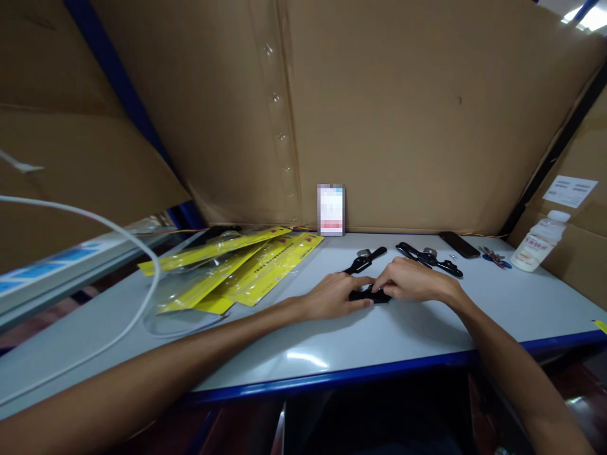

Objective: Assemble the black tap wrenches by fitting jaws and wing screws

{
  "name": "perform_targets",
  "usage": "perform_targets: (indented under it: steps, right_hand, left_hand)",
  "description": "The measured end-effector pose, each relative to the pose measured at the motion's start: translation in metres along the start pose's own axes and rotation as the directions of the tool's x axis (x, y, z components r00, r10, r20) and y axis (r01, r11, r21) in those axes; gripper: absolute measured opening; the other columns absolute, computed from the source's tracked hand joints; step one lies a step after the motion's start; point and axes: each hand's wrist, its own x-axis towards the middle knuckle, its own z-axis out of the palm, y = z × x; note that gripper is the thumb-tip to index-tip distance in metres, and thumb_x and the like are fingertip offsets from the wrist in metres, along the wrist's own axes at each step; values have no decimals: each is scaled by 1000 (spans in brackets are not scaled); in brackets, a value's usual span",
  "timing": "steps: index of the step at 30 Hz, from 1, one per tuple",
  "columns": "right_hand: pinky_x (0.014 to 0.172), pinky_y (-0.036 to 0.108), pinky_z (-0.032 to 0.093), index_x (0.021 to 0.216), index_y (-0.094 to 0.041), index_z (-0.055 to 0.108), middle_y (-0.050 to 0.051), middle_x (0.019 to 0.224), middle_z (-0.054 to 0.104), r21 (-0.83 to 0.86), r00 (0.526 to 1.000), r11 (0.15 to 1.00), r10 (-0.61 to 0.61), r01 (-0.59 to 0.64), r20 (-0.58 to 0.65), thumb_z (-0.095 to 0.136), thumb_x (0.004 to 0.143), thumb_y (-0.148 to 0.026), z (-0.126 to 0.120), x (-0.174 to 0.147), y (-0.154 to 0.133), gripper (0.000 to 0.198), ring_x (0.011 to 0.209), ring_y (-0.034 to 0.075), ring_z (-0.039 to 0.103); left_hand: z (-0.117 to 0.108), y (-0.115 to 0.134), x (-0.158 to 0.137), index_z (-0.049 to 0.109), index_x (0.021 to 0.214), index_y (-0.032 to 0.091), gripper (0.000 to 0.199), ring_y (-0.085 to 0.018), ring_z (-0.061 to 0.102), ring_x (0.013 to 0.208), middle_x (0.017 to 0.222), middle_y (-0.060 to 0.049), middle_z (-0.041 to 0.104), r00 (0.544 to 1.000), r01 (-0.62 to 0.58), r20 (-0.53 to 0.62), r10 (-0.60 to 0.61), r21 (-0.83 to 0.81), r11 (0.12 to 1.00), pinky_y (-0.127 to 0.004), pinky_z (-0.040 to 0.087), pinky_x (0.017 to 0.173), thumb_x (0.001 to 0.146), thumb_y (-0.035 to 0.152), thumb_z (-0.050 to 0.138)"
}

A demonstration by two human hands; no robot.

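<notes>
My left hand [339,296] is closed round the left end of a black metal spokeshave [380,299] on the table, thumb along its near side. My right hand [411,279] bends over the middle of the same tool with its fingers pinched together; whatever is between its fingertips is hidden. Just behind my left hand lies another black spokeshave [363,261] with a grey metal blade plate [363,253]. Beyond my right hand lie more black spokeshave parts [429,258], with a second blade plate [430,251] among them.
Yellow-backed clear packages [265,268] lie piled at the left, near a white cable [154,272] and a power strip [52,268]. A blurred-out upright card or screen [331,212] leans at the back. At the right are a black phone [459,244], keys [494,257] and a bottle [540,243].
</notes>
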Motion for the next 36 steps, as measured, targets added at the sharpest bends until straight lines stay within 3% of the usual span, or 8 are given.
perform_targets:
  steps: [6, 11, 17, 30, 36]
  right_hand:
    - [63, 25, 34, 87, -22, 80, 4, 77, 74, -68, 996, 994, 87, -89, -35, 53, 78, -9, 0, 0, 0, 31, 67, 15, 61]
    - [65, 24, 34, 93, -24, 80, 2, 79, 74, 1, 1000, 1000, 1, -1, -7, 52, 78, -9, 0, 1, -1, 35, 68, 14, 60]
    - [62, 26, 30, 82, -19, 78, 6, 76, 72, -73, 995, 993, 94, -97, -44, 51, 80, -11, 1, 0, 1, 28, 65, 14, 57]
    - [61, 25, 30, 77, -19, 75, 3, 71, 68, -42, 995, 994, 100, -101, -27, 50, 78, -10, 3, 1, 8, 26, 63, 13, 53]
    - [61, 24, 29, 72, -17, 70, 2, 67, 66, -19, 999, 999, 37, -38, -12, 50, 76, -8, 7, 4, 4, 23, 61, 11, 50]
  left_hand:
    - [0, 1, 0, 59, 136, 26, 49, -23, 68, 77, 81, -3, 72, 999, 33, 12, -33, 22, 999, -29, 44, 69, 93, 48, 53]
    - [0, 0, 0, 65, 128, 23, 45, -23, 68, 78, 81, -4, 72, 1000, 4, -3, -4, 23, 1000, -28, 44, 68, 94, 49, 52]
    - [-1, 1, 0, 58, 138, 27, 50, -23, 67, 76, 78, -2, 71, 999, 31, 8, -32, 31, 999, -29, 44, 69, 93, 48, 53]
    - [1, 1, 0, 56, 140, 28, 51, -24, 67, 77, 80, -2, 71, 999, 32, 12, -32, 29, 999, -31, 45, 71, 93, 48, 53]
    - [3, 0, 0, 61, 133, 24, 48, -24, 68, 78, 82, -3, 72, 1000, 21, -7, -20, 41, 999, -30, 44, 71, 94, 49, 52]
